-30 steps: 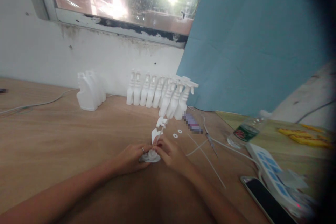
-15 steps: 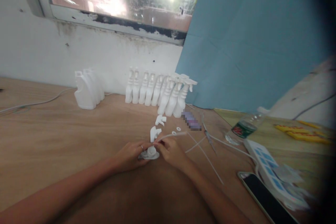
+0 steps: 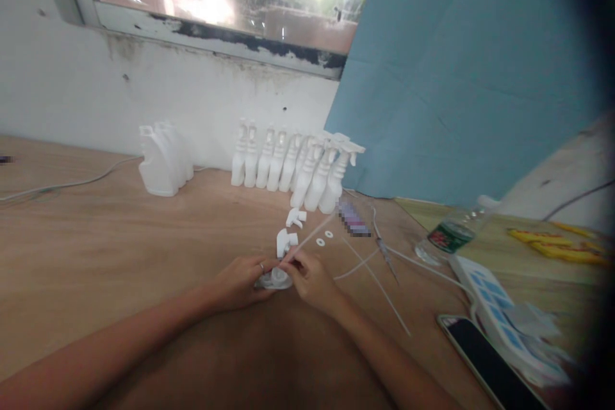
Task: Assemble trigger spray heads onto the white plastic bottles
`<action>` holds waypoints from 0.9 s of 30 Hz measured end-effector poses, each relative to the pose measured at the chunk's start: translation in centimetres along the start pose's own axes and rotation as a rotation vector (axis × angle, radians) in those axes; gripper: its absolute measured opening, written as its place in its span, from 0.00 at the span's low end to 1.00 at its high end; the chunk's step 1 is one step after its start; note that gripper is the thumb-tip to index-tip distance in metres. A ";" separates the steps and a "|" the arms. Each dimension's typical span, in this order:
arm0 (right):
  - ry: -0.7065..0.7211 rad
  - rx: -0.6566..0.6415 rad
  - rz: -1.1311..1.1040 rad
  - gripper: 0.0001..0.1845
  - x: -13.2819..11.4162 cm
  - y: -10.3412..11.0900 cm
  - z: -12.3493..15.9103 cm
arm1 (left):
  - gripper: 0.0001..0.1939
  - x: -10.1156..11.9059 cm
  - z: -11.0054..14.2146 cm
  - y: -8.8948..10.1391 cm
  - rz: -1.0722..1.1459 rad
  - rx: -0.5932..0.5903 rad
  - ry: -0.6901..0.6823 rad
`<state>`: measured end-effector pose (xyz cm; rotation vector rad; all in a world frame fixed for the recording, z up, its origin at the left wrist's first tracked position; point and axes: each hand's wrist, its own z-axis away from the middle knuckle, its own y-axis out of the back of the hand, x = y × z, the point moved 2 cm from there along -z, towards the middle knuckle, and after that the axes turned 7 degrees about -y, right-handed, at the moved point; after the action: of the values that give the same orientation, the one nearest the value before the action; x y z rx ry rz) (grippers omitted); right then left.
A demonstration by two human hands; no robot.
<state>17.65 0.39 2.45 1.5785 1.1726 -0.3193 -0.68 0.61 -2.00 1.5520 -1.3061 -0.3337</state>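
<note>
My left hand [image 3: 243, 280] is closed on a small white plastic cap piece [image 3: 275, 279] resting on the wooden table [image 3: 110, 250]. My right hand [image 3: 310, 278] pinches a thin translucent tube [image 3: 312, 234] at its lower end, right at the cap; the tube slants up and to the right. Two loose white trigger parts [image 3: 288, 234] lie just beyond my fingers, and two small white rings [image 3: 324, 238] lie to their right.
A row of several white spray heads [image 3: 293, 166] and white bottles [image 3: 163, 155] stand by the wall. More thin tubes [image 3: 379, 282], a lying plastic bottle [image 3: 451, 230], a power strip [image 3: 500, 314] and a phone [image 3: 485, 362] are on the right. A blue sheet [image 3: 456, 77] leans behind.
The tube in my right hand has swung from lying nearly flat to the right half a second ago to slanting upward. Both hands stay on the cap piece.
</note>
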 end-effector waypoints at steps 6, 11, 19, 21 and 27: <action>0.106 -0.127 0.073 0.07 0.6 -0.9 0.7 | 0.17 0.7 0.0 0.1 -0.018 -0.007 -0.078; 0.094 -0.082 0.049 0.08 0.9 -0.6 0.7 | 0.15 0.4 -0.2 0.1 0.054 -0.020 0.002; 0.081 -0.073 0.035 0.08 0.4 0.1 0.3 | 0.13 0.2 -0.2 0.0 0.058 -0.024 0.058; 0.105 -0.096 0.063 0.08 0.5 -0.1 0.4 | 0.12 0.2 -0.2 0.0 0.057 -0.012 0.060; 0.161 -0.132 0.105 0.07 0.8 -0.8 0.4 | 0.10 0.2 -0.4 0.1 0.114 0.004 0.012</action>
<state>17.55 0.39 1.28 1.5649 1.2028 -0.0459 -0.35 0.62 -1.67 1.4733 -1.3800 -0.2498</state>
